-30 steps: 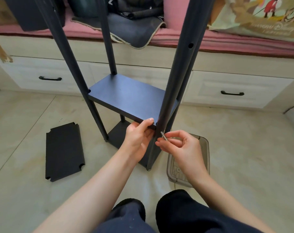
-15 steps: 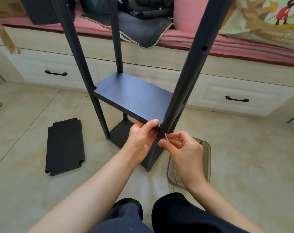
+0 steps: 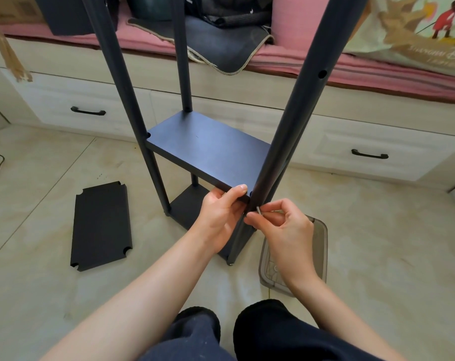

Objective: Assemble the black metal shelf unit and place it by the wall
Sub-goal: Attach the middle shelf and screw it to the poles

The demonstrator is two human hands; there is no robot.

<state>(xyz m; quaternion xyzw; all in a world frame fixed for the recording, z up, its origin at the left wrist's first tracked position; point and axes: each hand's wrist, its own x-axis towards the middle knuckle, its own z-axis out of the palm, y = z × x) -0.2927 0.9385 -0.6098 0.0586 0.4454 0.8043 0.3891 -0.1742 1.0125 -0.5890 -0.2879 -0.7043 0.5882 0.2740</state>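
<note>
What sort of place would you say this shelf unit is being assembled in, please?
Most likely a bedroom at home: a pink mattress lies on a platform with white drawers, a printed pillow sits on it, and the floor is beige tile.

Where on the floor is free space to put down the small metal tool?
Bare tile lies left of the loose shelf panel, and right of the clear plastic box toward the drawers. It is crowded around the near post, where both hands work.
</note>
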